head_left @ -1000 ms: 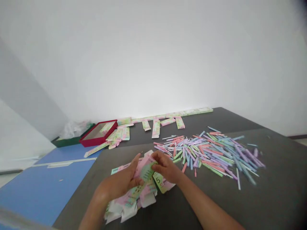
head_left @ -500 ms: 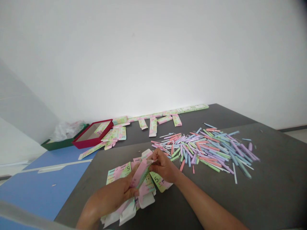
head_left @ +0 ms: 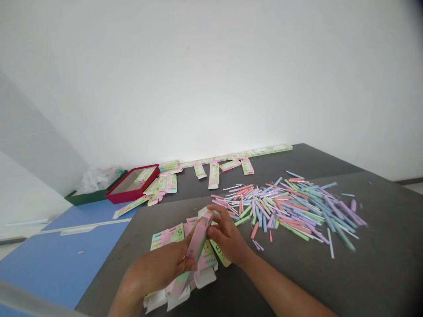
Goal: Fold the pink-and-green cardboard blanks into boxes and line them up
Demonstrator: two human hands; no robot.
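My left hand [head_left: 161,268] is closed round a slim pink and green paper carton [head_left: 197,244], which slants up and away from me. At the carton's upper end, the bent fingers and thumb of my right hand [head_left: 228,237] grip the end; its flap is partly hidden by them. Beneath both hands lies a spread of similar flat cartons [head_left: 168,237] printed with a "5", some with white end flaps sticking out toward me. To the right of my right hand is a loose heap of pastel pens [head_left: 280,207] in blue, purple, green and coral.
Along the wall runs a row of cartons [head_left: 261,152], with several loose ones [head_left: 214,174] in front. A red box [head_left: 124,197] and a green box [head_left: 87,198] holding clear plastic bags [head_left: 95,179] stand left. The dark table [head_left: 380,220] adjoins a blue surface [head_left: 66,264].
My right fingers have shifted from a pinch at the carton's open end to lying around that end. The whole view has shifted slightly, moving things rightward in it.
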